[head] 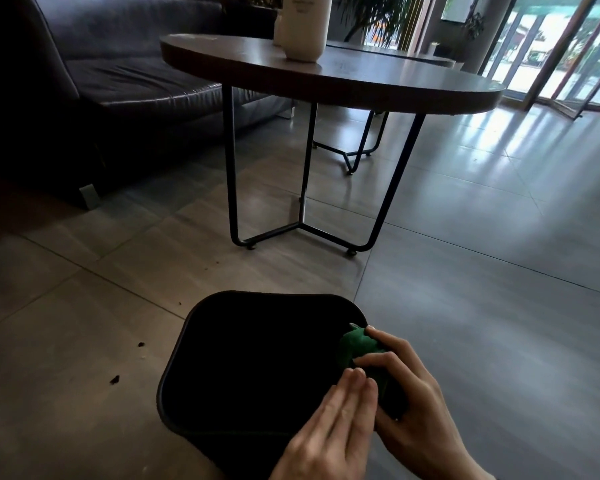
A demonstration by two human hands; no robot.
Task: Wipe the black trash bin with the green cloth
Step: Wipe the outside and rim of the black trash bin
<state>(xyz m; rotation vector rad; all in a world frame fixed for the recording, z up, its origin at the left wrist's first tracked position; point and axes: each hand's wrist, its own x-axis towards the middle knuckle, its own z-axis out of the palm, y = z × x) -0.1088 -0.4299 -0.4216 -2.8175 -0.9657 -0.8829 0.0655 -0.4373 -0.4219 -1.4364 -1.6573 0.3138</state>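
We see the black trash bin (257, 368) standing on the tiled floor (465, 323) low in the view, its rounded square mouth open toward us and its inside too dark to read. The green cloth (359, 344) is bunched at the bin's right rim, and our right hand (413, 393) has its fingers curled round the wad, pinning it over that edge. Our left hand (340, 420) lies alongside with its fingers straight and together, their tips touching the cloth or the rim just beside the right hand; it grips nothing. We judge the cloth to be soft and limp, so it will fold and slip unless we keep it balled in the palm and press through the fingers rather than pinch a corner. The bin looks like a light, thin-walled plastic shell with a smooth surface, likely to slide on the tiles or tip when we push sideways, so the flat left hand would serve best braced on the rim while the right drags the cloth along it. A few dark crumbs (114, 379) lie on the floor to the left of the bin. Farther off stand a round table (326, 74) carrying a white vase (303, 29), and a dark sofa (101, 64).
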